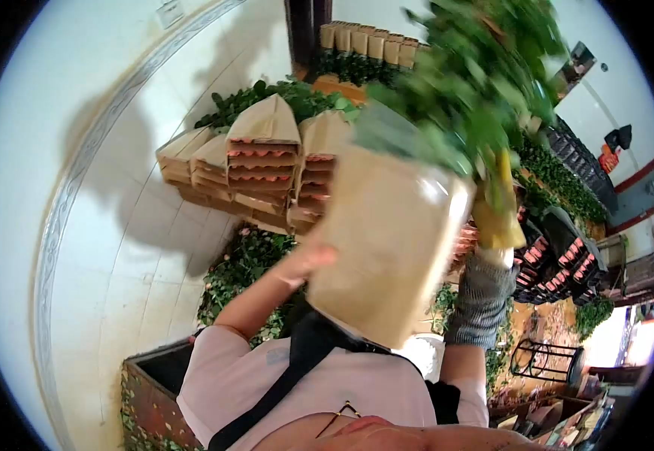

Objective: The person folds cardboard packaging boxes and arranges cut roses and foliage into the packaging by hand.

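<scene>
A bunch of leafy stems wrapped in brown paper [395,240] is held up in front of my chest. Clear plastic shows at its upper edge, and its green leaves [485,75] are blurred by motion. My bare left hand [313,259] is closed against the left side of the wrap, with its fingertips partly hidden. On the other side my right hand [498,214], in a yellow glove with a grey knitted sleeve, grips the bunch near the stems. Leaves cover some of its fingers. Any blooms inside the wrap are hidden.
Brown-wrapped bunches [263,158] with pink edges are stacked by the tiled wall [139,255]. More stand in a row [372,45] at the back. Black-wrapped bunches [556,255] lie at right, near a black metal stand [545,361]. A dark bin [154,398] is at lower left.
</scene>
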{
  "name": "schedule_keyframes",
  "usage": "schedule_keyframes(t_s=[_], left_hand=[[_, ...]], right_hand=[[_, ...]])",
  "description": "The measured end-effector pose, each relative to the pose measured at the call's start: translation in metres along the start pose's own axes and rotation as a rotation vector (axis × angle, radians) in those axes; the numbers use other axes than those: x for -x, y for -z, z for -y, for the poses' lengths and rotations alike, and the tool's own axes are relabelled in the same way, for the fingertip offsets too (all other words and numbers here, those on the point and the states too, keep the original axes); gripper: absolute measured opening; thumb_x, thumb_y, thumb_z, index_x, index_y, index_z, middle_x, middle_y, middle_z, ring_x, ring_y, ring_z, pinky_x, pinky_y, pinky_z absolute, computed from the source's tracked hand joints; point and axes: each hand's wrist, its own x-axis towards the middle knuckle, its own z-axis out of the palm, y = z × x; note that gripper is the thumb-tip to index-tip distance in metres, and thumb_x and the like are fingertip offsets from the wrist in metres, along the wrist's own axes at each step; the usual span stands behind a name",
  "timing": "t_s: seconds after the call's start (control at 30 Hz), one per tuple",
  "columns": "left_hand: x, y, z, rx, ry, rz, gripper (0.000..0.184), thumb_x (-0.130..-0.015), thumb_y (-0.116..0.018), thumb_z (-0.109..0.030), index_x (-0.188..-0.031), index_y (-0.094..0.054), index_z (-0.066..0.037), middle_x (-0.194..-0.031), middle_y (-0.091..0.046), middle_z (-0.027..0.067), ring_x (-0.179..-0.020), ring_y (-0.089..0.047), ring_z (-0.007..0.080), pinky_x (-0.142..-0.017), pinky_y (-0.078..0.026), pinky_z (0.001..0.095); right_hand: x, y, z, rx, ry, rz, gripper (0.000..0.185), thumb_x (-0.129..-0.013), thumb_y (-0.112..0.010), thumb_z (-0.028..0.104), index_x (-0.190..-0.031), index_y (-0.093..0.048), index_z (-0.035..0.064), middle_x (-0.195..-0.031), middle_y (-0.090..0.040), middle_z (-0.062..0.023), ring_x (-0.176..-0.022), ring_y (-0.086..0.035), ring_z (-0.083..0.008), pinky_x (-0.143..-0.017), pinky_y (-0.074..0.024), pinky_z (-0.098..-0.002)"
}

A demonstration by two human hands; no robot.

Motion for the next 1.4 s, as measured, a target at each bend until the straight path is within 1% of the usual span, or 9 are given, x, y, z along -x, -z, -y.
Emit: schedule_keyframes(t_s=[0.1,0.23,0.63,0.9,1.03,1.17,1.23,1.33,1.4], left_hand=[[0.062,0.093,-0.030,0.099,-0.205,-0.074,0.086,-0.079,-0.072,-0.035,-0.148,-0.032,-0.002,-0.144,-0.046,0.0154,-0.130,-0.049,0.0287,-0.106,-0.044,0.0428],[0.132,0.133,-0.141,-0.184,-0.440,-1.064,0.075,-0.089,-0.056,-0.052,-0.142,-0.042,-0.001,-0.136,-0.053,0.0173,-0.120,-0.057,0.0267,-0.102,-0.047,0.0393],[0.080,0.274,-0.258,-0.368,0.105,-0.932,0.082,-0.080,-0.063,-0.066,-0.135,-0.050,-0.007,-0.132,-0.056,0.0129,-0.118,-0.054,0.0252,-0.098,-0.047,0.0407],[0.056,0.367,-0.269,-0.433,0.446,-0.912,0.063,-0.073,-0.069,-0.067,-0.106,-0.066,-0.013,-0.096,-0.067,0.0078,-0.076,-0.066,0.0240,-0.067,-0.053,0.0377],[0.033,0.416,-0.293,-1.867,0.054,-1.042,0.058,-0.086,-0.066,-0.045,-0.125,-0.059,-0.003,-0.121,-0.064,0.0156,-0.108,-0.061,0.0315,-0.093,-0.048,0.0423],[-0.053,0.084,-0.205,-1.626,-0.894,-0.973,0.035,-0.098,-0.053,-0.017,-0.128,-0.057,0.000,-0.126,-0.060,0.0181,-0.118,-0.055,0.0303,-0.101,-0.043,0.0400],[-0.086,0.026,-0.115,-1.591,-1.126,-0.552,0.008,-0.093,-0.056,-0.003,-0.089,-0.063,0.001,-0.092,-0.064,0.0153,-0.086,-0.059,0.0297,-0.079,-0.048,0.0412],[-0.136,-0.074,0.029,-1.323,-1.018,0.177,0.028,-0.091,-0.057,-0.002,-0.066,-0.048,0.001,-0.061,-0.045,0.0119,-0.058,-0.047,0.0257,-0.060,-0.041,0.0373],[-0.140,-0.117,0.100,-1.165,-0.473,0.372,0.036,-0.097,-0.056,-0.013,-0.066,-0.046,0.003,-0.063,-0.043,0.0147,-0.061,-0.044,0.0287,-0.057,-0.034,0.0422]], right_hand=[[-0.054,-0.073,-0.016,0.170,-0.158,-0.005,0.065,-0.099,-0.052,0.042,-0.149,-0.031,0.0056,-0.144,-0.046,-0.0130,-0.126,-0.052,-0.0266,-0.111,-0.0382,-0.0436],[-0.042,-0.068,-0.041,0.515,-0.008,0.047,0.071,-0.098,-0.052,0.046,-0.151,-0.027,0.0052,-0.144,-0.044,-0.0197,-0.129,-0.049,-0.0278,-0.114,-0.0319,-0.0452],[0.099,0.070,-0.096,0.159,-0.070,-0.741,0.055,-0.103,-0.047,0.030,-0.147,-0.032,0.0020,-0.142,-0.046,-0.0204,-0.130,-0.047,-0.0284,-0.113,-0.0352,-0.0406],[0.151,0.051,-0.124,0.240,0.066,-0.901,0.039,-0.101,-0.054,0.017,-0.137,-0.049,0.0022,-0.125,-0.062,-0.0145,-0.110,-0.063,-0.0210,-0.099,-0.0501,-0.0324],[0.171,0.048,-0.139,0.186,0.137,-0.973,0.038,-0.100,-0.054,0.013,-0.135,-0.050,-0.0008,-0.128,-0.059,-0.0150,-0.115,-0.060,-0.0229,-0.100,-0.0488,-0.0326],[0.208,0.057,-0.147,0.234,0.118,-1.078,0.042,-0.100,-0.055,0.016,-0.138,-0.046,0.0011,-0.121,-0.062,-0.0120,-0.108,-0.062,-0.0211,-0.097,-0.0488,-0.0334],[0.229,0.043,-0.140,0.277,0.177,-1.065,0.042,-0.099,-0.057,0.018,-0.138,-0.047,0.0027,-0.121,-0.063,-0.0111,-0.110,-0.061,-0.0204,-0.098,-0.0477,-0.0329],[0.266,0.016,-0.126,0.321,0.282,-1.151,0.043,-0.100,-0.056,0.019,-0.139,-0.047,0.0038,-0.123,-0.062,-0.0102,-0.112,-0.059,-0.0175,-0.099,-0.0457,-0.0313],[0.307,-0.009,-0.117,0.554,0.282,-1.262,0.043,-0.101,-0.053,0.021,-0.140,-0.047,0.0054,-0.128,-0.060,-0.0108,-0.114,-0.058,-0.0173,-0.099,-0.0458,-0.0315]])
